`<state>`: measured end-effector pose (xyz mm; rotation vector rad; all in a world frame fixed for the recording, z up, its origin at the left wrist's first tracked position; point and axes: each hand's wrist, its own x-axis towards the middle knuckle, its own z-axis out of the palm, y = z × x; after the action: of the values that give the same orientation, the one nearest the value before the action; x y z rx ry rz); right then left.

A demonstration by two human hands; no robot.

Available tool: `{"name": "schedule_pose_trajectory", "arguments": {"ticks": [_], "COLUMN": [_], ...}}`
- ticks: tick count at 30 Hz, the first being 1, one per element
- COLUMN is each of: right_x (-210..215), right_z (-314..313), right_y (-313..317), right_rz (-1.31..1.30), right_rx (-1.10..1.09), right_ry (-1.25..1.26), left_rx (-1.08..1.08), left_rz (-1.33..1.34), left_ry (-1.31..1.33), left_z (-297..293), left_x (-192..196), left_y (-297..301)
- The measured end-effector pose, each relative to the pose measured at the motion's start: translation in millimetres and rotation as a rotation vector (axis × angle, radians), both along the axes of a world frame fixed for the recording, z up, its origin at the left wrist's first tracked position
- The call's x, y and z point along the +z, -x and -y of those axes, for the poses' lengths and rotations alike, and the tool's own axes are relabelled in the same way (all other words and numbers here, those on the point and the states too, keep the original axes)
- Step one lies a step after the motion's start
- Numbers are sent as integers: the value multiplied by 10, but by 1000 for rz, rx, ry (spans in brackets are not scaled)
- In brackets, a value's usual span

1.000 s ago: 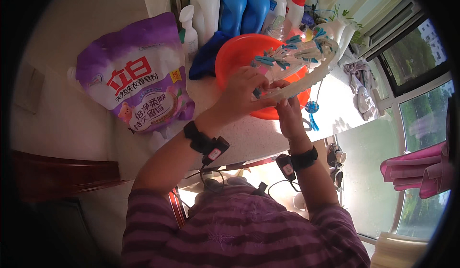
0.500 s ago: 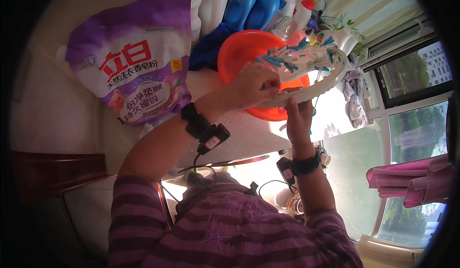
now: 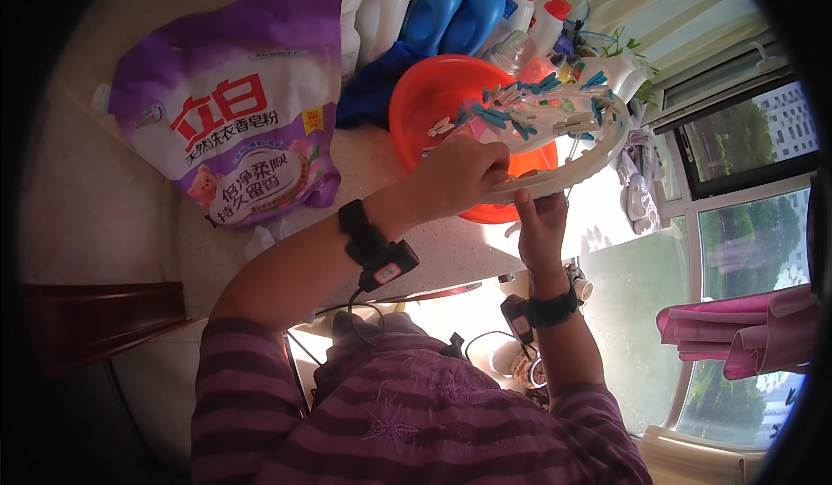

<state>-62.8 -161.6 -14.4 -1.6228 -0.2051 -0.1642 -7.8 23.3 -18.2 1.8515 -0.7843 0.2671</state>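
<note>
A white ring-shaped clip hanger (image 3: 568,175) with many teal and white clothespins (image 3: 542,86) is held tilted over an orange-red basin (image 3: 414,86). My right hand (image 3: 543,234) grips its near rim from below, thumb on top. My left hand (image 3: 459,175) is closed in a pinch beside the rim's left end; whatever lies between its fingertips is hidden. Inside the basin a few small white clips (image 3: 440,127) show, along with something pink.
A large purple and white detergent bag (image 3: 234,112) stands left on the pale counter (image 3: 368,160). Behind the basin are a dark blue cloth (image 3: 381,82), blue bottles (image 3: 433,8) and red-capped white bottles (image 3: 548,24). Windows (image 3: 750,242) and a hanging pink cloth (image 3: 737,329) are at right.
My left hand has lowered slightly, its fingers now more closed beside the rim. The right hand keeps its grip on the hanger. The whole view has shifted a little.
</note>
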Motion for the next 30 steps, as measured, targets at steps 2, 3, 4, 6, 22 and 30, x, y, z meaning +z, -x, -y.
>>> {"name": "schedule_pose_trajectory", "arguments": {"ticks": [2, 3, 4, 6, 22, 30], "right_x": [-12, -17, -22, -26, -37, -111], "right_z": [10, 14, 17, 23, -34, 6], "right_y": [0, 1, 3, 5, 183, 113], "right_rz": [-3, -3, -6, 12, -117, -33], "right_rx": [2, 3, -7, 6, 24, 97], "right_ry": [-11, -22, -39, -45, 130, 68], "left_rx": [-27, -36, -43, -54, -226, -278], "left_rz": [-65, -96, -139, -186, -543, -504], "left_ry": [18, 36, 42, 63, 236, 370], "left_z": [18, 26, 33, 43, 75, -130], "left_x": [-17, -25, -35, -57, -292, -155], "left_y": [-3, -5, -10, -34, -255, -207]}}
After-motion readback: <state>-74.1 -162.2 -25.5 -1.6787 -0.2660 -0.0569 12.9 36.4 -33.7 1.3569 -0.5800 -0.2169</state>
